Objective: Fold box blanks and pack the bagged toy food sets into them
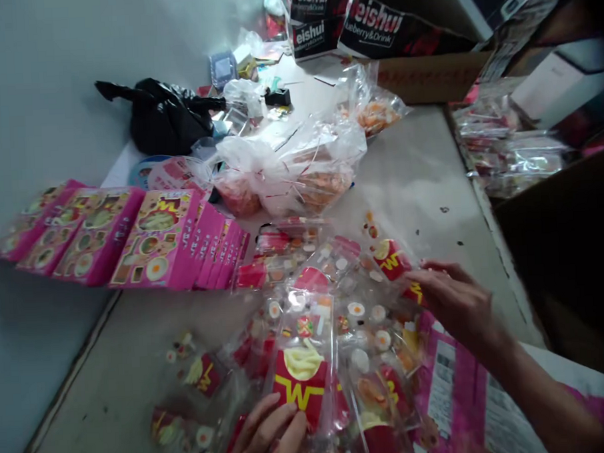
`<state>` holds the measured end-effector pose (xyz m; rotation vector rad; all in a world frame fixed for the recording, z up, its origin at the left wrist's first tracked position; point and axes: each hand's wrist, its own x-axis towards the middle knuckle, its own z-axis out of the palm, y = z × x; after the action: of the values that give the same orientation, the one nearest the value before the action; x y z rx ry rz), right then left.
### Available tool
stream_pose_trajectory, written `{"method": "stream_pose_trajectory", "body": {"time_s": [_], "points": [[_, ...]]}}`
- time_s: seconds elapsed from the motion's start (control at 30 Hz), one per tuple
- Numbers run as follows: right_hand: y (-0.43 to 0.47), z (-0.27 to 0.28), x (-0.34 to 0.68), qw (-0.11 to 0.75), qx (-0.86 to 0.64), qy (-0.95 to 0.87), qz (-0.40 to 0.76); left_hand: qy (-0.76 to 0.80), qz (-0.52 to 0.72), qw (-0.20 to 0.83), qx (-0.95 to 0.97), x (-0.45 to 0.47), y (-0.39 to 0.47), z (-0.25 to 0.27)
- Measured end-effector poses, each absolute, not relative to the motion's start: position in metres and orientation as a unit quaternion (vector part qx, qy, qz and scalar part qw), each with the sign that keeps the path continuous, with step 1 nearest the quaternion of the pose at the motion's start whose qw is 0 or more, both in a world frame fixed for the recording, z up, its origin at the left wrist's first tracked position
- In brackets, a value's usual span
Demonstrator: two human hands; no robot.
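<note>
My left hand [274,435] is at the bottom middle, fingers stretched and apart over the lower end of a clear toy-food packet [302,370]. That packet shows a red fries box with a yellow zigzag mark and pale fries; my left thumb is hidden. At the right, my right hand [455,296], slightly blurred, has its fingers closed over the lower end of another toy-food packet [389,257], tilted up and to the left. Between and around my hands lies a loose pile of similar packets [356,331] with small eggs and other toy food.
A row of pink printed boxes [155,239] leans at the left. Behind the pile sit tied plastic bags [299,166] and a black bag [164,115]. Black cartons [378,23] stand at the back. A flat pink box [443,380] lies under my right arm. The table edge [497,238] runs along the right.
</note>
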<state>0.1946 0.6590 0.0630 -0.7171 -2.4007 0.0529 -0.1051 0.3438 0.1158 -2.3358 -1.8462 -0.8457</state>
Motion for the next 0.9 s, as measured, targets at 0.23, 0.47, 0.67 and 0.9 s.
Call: {"method": "stream_pose_trajectory", "body": {"time_s": [0.23, 0.47, 0.67, 0.9], "points": [[0.534, 0.131, 0.129, 0.306, -0.173, -0.931, 0.101, -0.577, -0.258, -0.007, -0.775, -0.119, 0.264, 0.087], [0.431, 0.146, 0.072, 0.202, 0.005, -0.969, 0.144, -0.549, -0.244, -0.1, -0.793, -0.146, 0.238, 0.082], [0.394, 0.167, 0.057, 0.174, -0.031, -0.965, 0.193, -0.563, -0.281, -0.14, -0.764, -0.17, 0.226, 0.105], [0.383, 0.173, 0.143, 0.146, -0.248, -0.949, 0.129, -0.583, -0.308, -0.129, -0.741, -0.194, 0.109, 0.078]]}}
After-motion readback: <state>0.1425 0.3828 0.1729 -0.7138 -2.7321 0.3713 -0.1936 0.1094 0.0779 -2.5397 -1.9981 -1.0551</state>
